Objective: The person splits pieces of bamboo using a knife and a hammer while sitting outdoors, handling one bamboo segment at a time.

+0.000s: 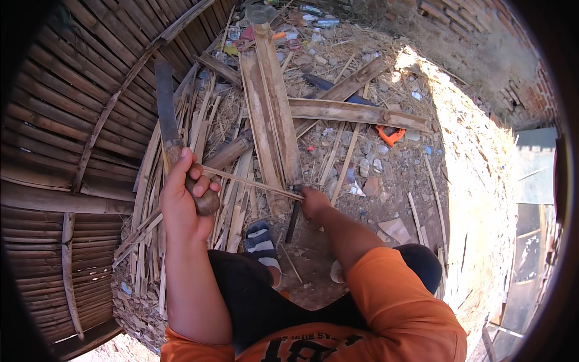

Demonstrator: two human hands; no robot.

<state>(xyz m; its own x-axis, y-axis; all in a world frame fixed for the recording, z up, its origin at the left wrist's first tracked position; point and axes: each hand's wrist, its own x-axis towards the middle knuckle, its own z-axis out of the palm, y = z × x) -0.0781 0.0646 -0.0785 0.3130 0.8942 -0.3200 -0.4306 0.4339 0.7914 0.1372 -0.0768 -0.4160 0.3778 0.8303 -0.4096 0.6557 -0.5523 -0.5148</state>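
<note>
My left hand (184, 193) is closed around the wooden handle of a machete (166, 99), its dark blade pointing up and away. A thin bamboo strip (253, 183) runs from the fingers of my left hand across to my right hand (315, 203). The fingers of my right hand are closed at the strip's end, largely hidden from above. Just below that hand a dark rod-like piece (292, 222) slants down; whether my right hand touches it is unclear. Beyond the strip lie split bamboo halves (262, 120), reaching away from me.
Many split bamboo strips (145, 241) lie in a pile on my left, beside a slatted bamboo wall (54, 139). A saw with an orange handle (390, 135) lies partly under a bamboo length (362, 112). Litter and stones cover the ground. A brick wall (482, 54) stands far right.
</note>
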